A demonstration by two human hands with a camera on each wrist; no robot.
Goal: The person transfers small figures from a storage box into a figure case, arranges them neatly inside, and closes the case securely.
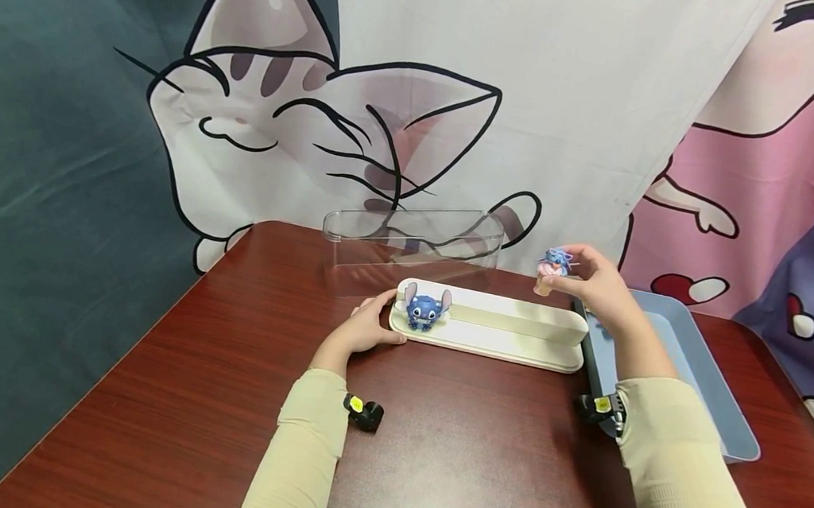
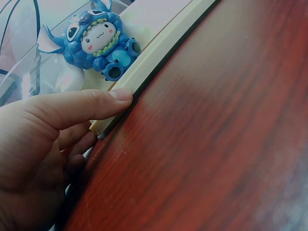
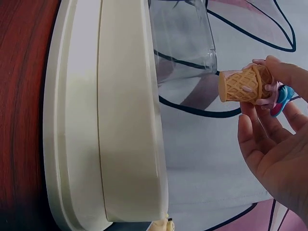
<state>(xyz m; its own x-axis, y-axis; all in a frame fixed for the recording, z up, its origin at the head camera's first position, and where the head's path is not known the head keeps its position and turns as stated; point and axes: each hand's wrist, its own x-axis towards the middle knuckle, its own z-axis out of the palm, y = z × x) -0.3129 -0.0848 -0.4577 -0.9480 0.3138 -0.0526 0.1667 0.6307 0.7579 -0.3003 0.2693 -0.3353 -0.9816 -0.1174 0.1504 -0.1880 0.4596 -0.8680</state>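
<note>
A cream stepped display base (image 1: 508, 342) lies on the table. Its left end is held by my left hand (image 1: 364, 329), with the thumb on the front edge in the left wrist view. On that end sits a blue big-eared figurine (image 1: 423, 309); the left wrist view shows its white smiling face (image 2: 102, 37). My right hand (image 1: 594, 285) pinches an ice-cream-cone figurine (image 1: 553, 269) above the base's right rear. In the right wrist view its waffle cone (image 3: 245, 84) points away from the palm, and its blue top is partly hidden by fingers.
A clear plastic cover (image 1: 415, 247) stands behind the base, near the cartoon-printed curtain (image 1: 538, 41). To the right, a blue-grey tray (image 1: 719, 390) sits partly under my right forearm. A small yellowish item (image 3: 161, 225) shows past the base's end in the right wrist view.
</note>
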